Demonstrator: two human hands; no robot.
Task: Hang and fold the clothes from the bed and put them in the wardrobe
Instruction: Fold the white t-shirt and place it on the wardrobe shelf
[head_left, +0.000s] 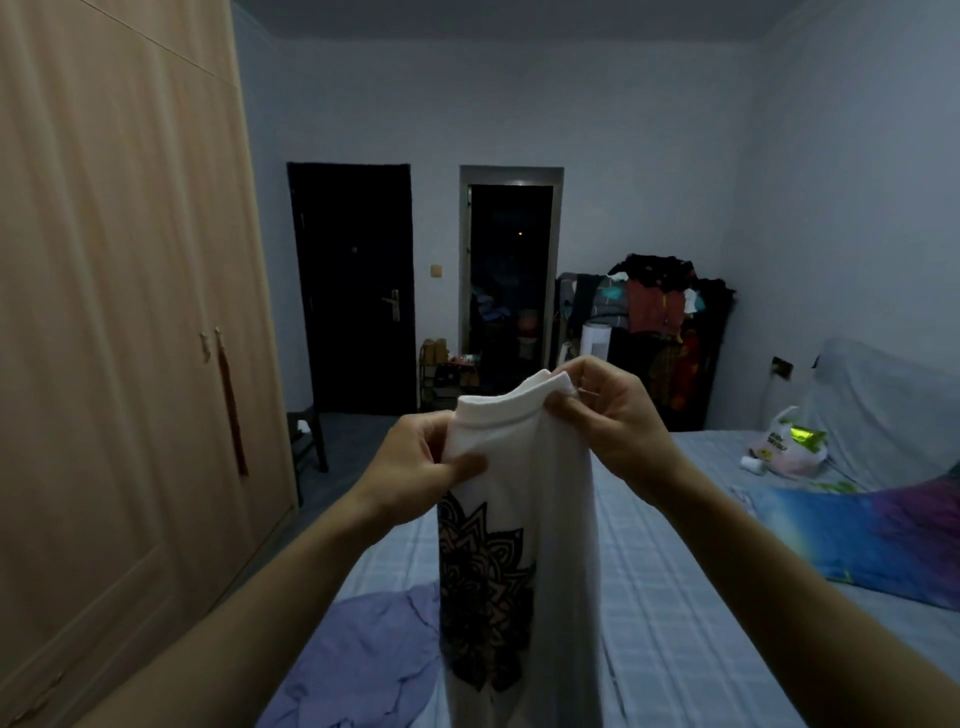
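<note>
I hold a white T-shirt (540, 499) with a dark mandala print up in front of me, above the bed (665, 597). My left hand (415, 462) grips the shirt at its left shoulder, thumb pressed on the front. My right hand (613, 410) pinches the collar edge at the right. The shirt hangs down bunched into a narrow column. A crumpled lilac garment (363, 654) lies on the bed below my left arm. The wooden wardrobe (119, 338) stands at the left with its doors closed.
A colourful pillow (872, 535) and a plastic bag (784, 447) lie at the bed's right side. A rack piled with clothes (660, 306) stands by the far wall. A dark door (353, 291) and an open doorway (511, 280) are ahead. A chair (306, 436) is beside the wardrobe.
</note>
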